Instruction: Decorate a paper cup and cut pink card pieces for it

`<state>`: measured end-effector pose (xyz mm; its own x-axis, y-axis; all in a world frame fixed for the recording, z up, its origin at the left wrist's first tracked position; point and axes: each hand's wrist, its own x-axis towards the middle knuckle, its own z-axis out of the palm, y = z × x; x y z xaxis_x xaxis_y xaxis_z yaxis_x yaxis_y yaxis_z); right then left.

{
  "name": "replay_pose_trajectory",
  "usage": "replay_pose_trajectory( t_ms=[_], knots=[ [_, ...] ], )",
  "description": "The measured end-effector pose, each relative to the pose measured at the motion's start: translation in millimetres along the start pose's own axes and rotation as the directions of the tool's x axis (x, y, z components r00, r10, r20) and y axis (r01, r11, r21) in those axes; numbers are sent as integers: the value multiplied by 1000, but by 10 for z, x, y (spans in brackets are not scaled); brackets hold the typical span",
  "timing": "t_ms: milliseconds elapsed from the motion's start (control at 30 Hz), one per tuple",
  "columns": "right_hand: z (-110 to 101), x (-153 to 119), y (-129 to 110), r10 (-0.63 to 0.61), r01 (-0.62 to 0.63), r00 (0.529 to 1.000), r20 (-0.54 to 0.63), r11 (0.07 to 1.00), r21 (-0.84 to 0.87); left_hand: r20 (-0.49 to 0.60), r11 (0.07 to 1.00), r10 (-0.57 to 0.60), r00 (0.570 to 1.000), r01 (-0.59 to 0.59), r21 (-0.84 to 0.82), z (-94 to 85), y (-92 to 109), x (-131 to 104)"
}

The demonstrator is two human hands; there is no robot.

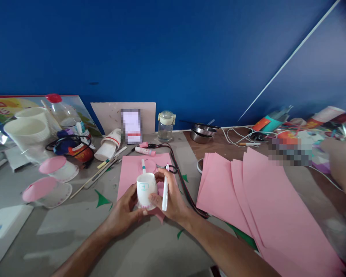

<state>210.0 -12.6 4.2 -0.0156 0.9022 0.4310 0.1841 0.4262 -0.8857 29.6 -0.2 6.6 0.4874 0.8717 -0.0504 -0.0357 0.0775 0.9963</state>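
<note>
Between my two hands is a small white paper cup (146,197) with a green square mark drawn on its side and pink strokes along its lower edge. My left hand (127,211) is wrapped round the cup's left side. On the other side, my right hand (173,198) touches the cup with its thumb and also holds a white marker (165,192), tilted nearly upright. Behind the cup lies a pink paper sheet (127,169) with a marker cap end (143,166) on it. Scissors (171,169) rest at the sheet's right edge.
Pink sheets (219,181) spread on the right. Two pink-topped cups (65,169) lie at left, near stacked paper cups (25,130) and a red-capped bottle (65,111). A phone (132,125), glass jar (166,127) and metal bowls (202,134) stand behind. Another person's hand (344,161) is at far right.
</note>
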Motion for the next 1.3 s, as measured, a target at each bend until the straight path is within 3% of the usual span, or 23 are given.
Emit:
replay_pose_trajectory(
  t_ms=[67,167,267,400,533,667,900,1167,1300],
  knots=[
    [-5,4,-15,20,-20,1000,4,1000,-17,22,999,15,1000,-16,29,-5,-20,-10],
    [-17,17,-24,50,-49,997,-55,999,15,-8,996,70,998,-70,-53,-17,-38,-16],
    [-27,36,7,61,-45,989,-135,992,117,-152,985,95,984,-115,-131,-48,-42,-18],
    [-36,60,93,119,-66,973,-199,965,253,-392,992,40,919,-83,-92,-93,-13,-5],
    [-52,81,142,172,-103,965,-199,944,314,-504,998,-25,863,-6,-59,-97,45,26],
    [-68,85,122,132,-83,967,-220,972,222,-516,998,-26,856,-6,-59,-107,52,43],
    [-75,77,151,-120,62,949,-292,978,-201,-502,996,-23,865,-21,-81,-151,-55,52],
    [-83,112,227,-35,-28,955,-294,978,-207,-475,999,14,880,-32,-29,-138,-55,63],
    [-84,120,288,-50,-11,971,-234,968,-250,-466,1000,9,885,-17,-12,-123,-40,54]
  ],
)
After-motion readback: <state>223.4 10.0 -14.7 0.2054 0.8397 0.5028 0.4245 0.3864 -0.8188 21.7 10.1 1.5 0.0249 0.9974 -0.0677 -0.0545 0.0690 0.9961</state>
